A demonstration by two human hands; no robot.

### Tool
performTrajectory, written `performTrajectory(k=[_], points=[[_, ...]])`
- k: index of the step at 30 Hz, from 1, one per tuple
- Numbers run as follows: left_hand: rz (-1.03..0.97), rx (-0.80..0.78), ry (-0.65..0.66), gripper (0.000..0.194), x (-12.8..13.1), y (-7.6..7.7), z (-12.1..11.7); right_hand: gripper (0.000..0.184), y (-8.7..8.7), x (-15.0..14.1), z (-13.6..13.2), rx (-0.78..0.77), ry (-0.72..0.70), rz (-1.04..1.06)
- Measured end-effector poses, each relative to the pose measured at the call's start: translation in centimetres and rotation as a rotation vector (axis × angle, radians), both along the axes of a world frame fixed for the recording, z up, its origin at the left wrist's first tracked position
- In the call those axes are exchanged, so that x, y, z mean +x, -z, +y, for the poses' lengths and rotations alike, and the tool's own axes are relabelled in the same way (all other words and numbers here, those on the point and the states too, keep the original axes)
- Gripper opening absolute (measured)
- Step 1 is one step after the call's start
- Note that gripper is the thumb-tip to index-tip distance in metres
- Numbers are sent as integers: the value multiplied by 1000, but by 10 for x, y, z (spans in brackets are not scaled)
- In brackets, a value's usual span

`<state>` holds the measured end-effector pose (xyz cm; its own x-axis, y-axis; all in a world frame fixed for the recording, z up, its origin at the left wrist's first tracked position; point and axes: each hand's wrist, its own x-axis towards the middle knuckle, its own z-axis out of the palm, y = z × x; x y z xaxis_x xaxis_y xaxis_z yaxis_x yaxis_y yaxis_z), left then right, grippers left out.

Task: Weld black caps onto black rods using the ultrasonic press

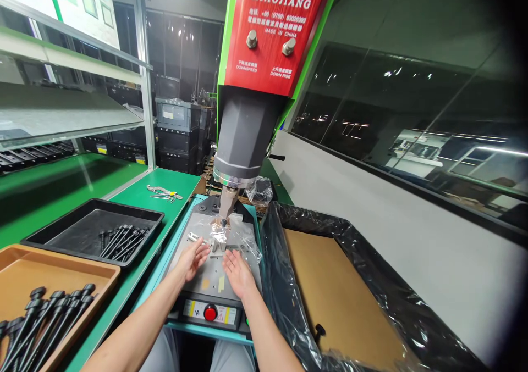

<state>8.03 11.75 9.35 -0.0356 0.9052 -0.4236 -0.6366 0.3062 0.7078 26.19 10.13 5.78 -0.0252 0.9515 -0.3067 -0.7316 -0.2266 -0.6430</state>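
My left hand [193,257] and my right hand [237,272] rest on the grey plate [210,276] of a press machine, fingers stretched out flat. Just beyond the fingertips lies a clear plastic bag [223,237] with a small part in it, under the machine's metal horn [227,203]. Neither hand grips anything; the left fingertips are close to the bag's edge. The machine's grey head [243,141] and red panel [274,26] tower above.
A red button [210,312] sits on the machine's front. Left on the green bench stand a black tray [94,229] and a brown tray [49,284], both with several black rod-shaped parts. Right is a cardboard box lined with black plastic [350,284]. Metal tools [165,194] lie further back.
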Motion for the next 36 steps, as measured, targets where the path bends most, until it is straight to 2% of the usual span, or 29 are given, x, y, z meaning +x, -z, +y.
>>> performTrajectory(k=[4, 7, 10, 13, 16, 19, 21, 25, 29, 32, 36], points=[[216, 30, 63, 36, -14, 17, -36, 47, 16, 10, -31, 53, 2, -309], [367, 65, 75, 37, -29, 33, -59, 53, 20, 21, -48, 81, 33, -529], [432, 76, 123, 43, -42, 50, -80, 50, 28, 32, -62, 133, 56, -681], [524, 116, 207, 46, -54, 65, -97, 39, 45, 41, -81, 168, -28, -874], [633, 196, 293, 49, -64, 73, -109, 34, 65, 49, -104, 192, -99, -1159], [702, 250, 349, 47, -72, 79, -114, 31, 81, 56, -121, 230, -78, -1349], [727, 275, 349, 46, -74, 85, -116, 30, 88, 61, -128, 235, -41, -1393], [776, 270, 246, 49, -73, 100, -115, 32, 94, 65, -130, 183, 43, -1449], [756, 211, 276, 50, -72, 105, -108, 34, 93, 63, -127, 142, 90, -1472], [699, 147, 304, 50, -74, 104, -105, 33, 90, 62, -127, 128, 38, -1427], [747, 98, 358, 53, -79, 98, -113, 33, 85, 58, -133, 122, -91, -1309]])
